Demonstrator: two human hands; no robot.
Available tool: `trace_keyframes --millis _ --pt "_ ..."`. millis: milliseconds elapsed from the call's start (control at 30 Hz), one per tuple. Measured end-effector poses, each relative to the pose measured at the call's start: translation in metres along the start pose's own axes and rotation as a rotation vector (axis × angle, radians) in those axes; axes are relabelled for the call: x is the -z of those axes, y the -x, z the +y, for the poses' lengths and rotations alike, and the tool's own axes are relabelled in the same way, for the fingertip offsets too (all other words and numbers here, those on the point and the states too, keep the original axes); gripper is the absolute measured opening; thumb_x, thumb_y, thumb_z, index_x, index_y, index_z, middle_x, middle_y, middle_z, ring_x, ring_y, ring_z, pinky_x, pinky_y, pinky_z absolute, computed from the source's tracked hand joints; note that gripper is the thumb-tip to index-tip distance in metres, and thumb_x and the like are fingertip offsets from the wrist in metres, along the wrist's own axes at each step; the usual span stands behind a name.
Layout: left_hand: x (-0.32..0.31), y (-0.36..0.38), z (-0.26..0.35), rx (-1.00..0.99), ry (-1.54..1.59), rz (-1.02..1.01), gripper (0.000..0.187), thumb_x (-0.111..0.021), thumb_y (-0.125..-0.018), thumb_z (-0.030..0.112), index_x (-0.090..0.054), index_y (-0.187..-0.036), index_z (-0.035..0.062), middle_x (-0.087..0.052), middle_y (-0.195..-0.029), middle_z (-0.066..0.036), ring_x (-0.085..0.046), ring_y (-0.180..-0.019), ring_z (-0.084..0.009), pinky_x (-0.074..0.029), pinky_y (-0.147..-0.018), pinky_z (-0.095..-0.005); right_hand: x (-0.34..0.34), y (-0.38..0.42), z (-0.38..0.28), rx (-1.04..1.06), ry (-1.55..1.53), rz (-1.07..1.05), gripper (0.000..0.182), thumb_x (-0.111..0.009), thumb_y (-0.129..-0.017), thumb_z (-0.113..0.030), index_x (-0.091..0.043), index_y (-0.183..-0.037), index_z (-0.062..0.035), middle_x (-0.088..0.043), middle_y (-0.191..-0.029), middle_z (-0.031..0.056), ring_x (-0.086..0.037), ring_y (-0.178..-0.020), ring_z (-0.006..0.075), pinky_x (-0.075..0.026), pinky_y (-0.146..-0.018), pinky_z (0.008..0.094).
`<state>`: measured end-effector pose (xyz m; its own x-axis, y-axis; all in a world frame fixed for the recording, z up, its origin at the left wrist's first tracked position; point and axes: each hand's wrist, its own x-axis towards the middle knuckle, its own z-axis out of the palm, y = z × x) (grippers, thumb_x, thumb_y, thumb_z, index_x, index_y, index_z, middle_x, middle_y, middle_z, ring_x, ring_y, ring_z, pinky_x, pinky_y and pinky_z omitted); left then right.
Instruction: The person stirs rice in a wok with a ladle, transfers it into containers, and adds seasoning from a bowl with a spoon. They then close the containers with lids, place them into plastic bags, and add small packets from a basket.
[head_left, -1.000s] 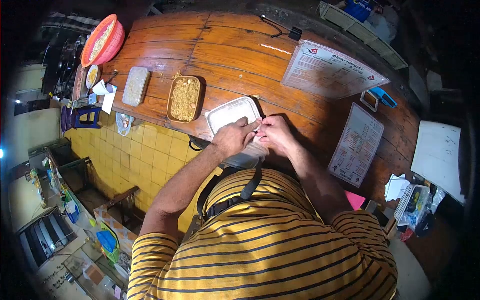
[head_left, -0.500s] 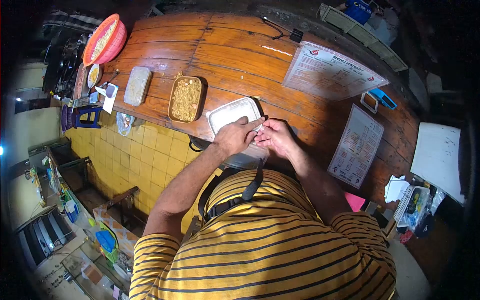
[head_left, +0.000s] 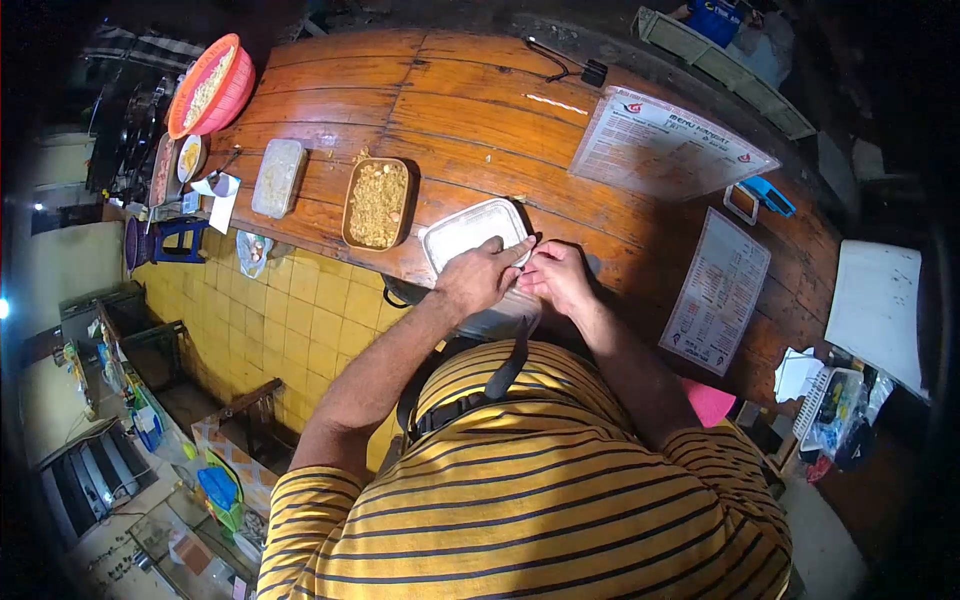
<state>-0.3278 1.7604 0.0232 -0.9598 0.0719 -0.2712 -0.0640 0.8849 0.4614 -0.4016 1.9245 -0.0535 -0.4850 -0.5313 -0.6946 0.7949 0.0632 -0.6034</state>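
Note:
A rectangular food container [head_left: 470,230] with a whitish top and pale rim sits at the near table edge, directly in front of me. My left hand [head_left: 478,275] reaches over its near right corner, index finger stretched along the rim and the other fingers bent around the edge. At the same corner, my right hand [head_left: 556,275] pinches the rim, fingertips close to those of the left. What lies between the fingertips is too small to make out. To the left stands a brown tray [head_left: 349,215] of crumbly, golden-brown food.
Farther left are a lidded translucent box [head_left: 277,178], a bowl [head_left: 190,155] and a red basket [head_left: 238,95] of pale food. Printed menus [head_left: 716,290] lie on the right of the wooden table [head_left: 470,110]. A phone-like blue object [head_left: 768,196] rests beyond. Yellow floor tiles [head_left: 290,310] show below left.
Both hands stay at the container's corner, with only slight finger movement. The whole view has shifted a little; nothing else has visibly moved.

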Motion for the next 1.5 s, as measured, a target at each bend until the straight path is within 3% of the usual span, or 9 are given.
trace_keyframes --millis 533,633,800,900,967,1100,1167,1267,1500 --pt "0.001 0.0 -0.01 -0.024 -0.004 -0.029 0.052 -0.051 -0.091 0.031 -0.04 -0.142 0.0303 -0.057 -0.098 -0.015 -0.063 -0.08 -0.0335 -0.054 -0.07 -0.0431 -0.013 0.01 -0.007 -0.006 -0.279 -0.23 0.021 -0.047 -0.094 -0.01 -0.051 -0.113 -0.0031 -0.059 -0.099 0.0158 -0.063 -0.089 0.0308 -0.055 -0.079 0.051" --pt "0.001 0.0 -0.016 -0.08 -0.027 -0.048 0.052 -0.05 -0.091 0.035 -0.04 -0.141 0.0271 -0.059 -0.099 -0.015 -0.064 -0.085 -0.0341 -0.054 -0.073 -0.0431 -0.007 0.002 0.014 0.254 0.042 -0.14 0.026 -0.05 -0.094 -0.01 -0.051 -0.118 -0.003 -0.06 -0.097 0.0129 -0.064 -0.083 0.0254 -0.058 -0.074 0.0432" --pt "0.001 -0.01 -0.026 -0.219 0.11 -0.118 0.055 -0.058 -0.087 0.028 -0.043 -0.137 0.0118 -0.064 -0.106 -0.018 -0.063 -0.097 -0.0342 -0.051 -0.084 -0.0427 -0.014 -0.001 0.002 0.16 0.028 0.111 0.015 -0.048 -0.095 -0.016 -0.058 -0.101 -0.0055 -0.059 -0.082 0.006 -0.062 -0.068 0.021 -0.055 -0.059 0.0379" --pt "0.063 0.022 -0.033 -0.102 0.148 -0.25 0.038 -0.06 -0.088 0.031 -0.058 -0.118 0.0082 -0.065 -0.109 -0.019 -0.064 -0.099 -0.0315 -0.05 -0.088 -0.0429 -0.033 0.026 -0.011 0.498 0.403 0.534 0.017 -0.052 -0.095 -0.02 -0.059 -0.101 -0.0056 -0.058 -0.084 0.003 -0.057 -0.07 0.0133 -0.049 -0.063 0.0275" --pt "0.019 0.021 -0.08 -0.265 0.741 0.529 0.036 -0.062 -0.087 0.024 -0.058 -0.116 0.003 -0.067 -0.099 -0.019 -0.066 -0.092 -0.0271 -0.051 -0.084 -0.0403 -0.092 0.052 -0.028 0.58 0.457 0.474 0.021 -0.053 -0.095 -0.023 -0.06 -0.102 -0.0037 -0.059 -0.086 0.0031 -0.057 -0.075 0.0132 -0.049 -0.068 0.028" --pt "0.071 0.065 -0.147 0.431 0.863 0.544 0.029 -0.057 -0.092 0.019 -0.057 -0.113 0.0001 -0.064 -0.084 -0.012 -0.062 -0.076 -0.0203 -0.05 -0.07 -0.0347 -0.182 0.027 -0.023 1.012 1.021 0.242 0.031 -0.05 -0.096 -0.024 -0.058 -0.111 0.001 -0.065 -0.096 0.0116 -0.062 -0.089 0.024 -0.048 -0.08 0.0344" --pt "0.07 0.075 -0.172 0.45 0.894 0.637 0.028 -0.059 -0.091 0.019 -0.057 -0.111 -0.0001 -0.064 -0.083 -0.013 -0.063 -0.076 -0.0228 -0.05 -0.07 -0.0361 -0.233 0.019 -0.043 0.759 1.013 0.242 0.026 -0.052 -0.093 -0.021 -0.06 -0.11 -0.0023 -0.066 -0.092 0.0171 -0.065 -0.087 0.0325 -0.05 -0.078 0.0389" --pt "0.059 0.087 -0.205 0.477 0.935 0.759 0.028 -0.063 -0.087 0.016 -0.057 -0.108 -0.0012 -0.063 -0.08 -0.014 -0.063 -0.075 -0.023 -0.05 -0.069 -0.0356 -0.266 -0.049 -0.078 0.967 1.281 0.135 0.016 -0.056 -0.088 -0.017 -0.062 -0.098 -0.0069 -0.067 -0.092 0.0167 -0.061 -0.084 0.0407 -0.05 -0.073 0.0432" --pt "0.028 0.084 -0.218 0.461 1.094 0.866 0.031 -0.068 -0.08 0.009 -0.059 -0.107 -0.0026 -0.065 -0.084 -0.01 -0.064 -0.077 -0.0182 -0.051 -0.071 -0.0312 -0.261 -0.163 -0.082 1.118 1.542 0.116 0.014 -0.057 -0.088 -0.021 -0.064 -0.097 -0.0118 -0.061 -0.09 0.0161 -0.057 -0.091 0.0358 -0.045 -0.083 0.0456"
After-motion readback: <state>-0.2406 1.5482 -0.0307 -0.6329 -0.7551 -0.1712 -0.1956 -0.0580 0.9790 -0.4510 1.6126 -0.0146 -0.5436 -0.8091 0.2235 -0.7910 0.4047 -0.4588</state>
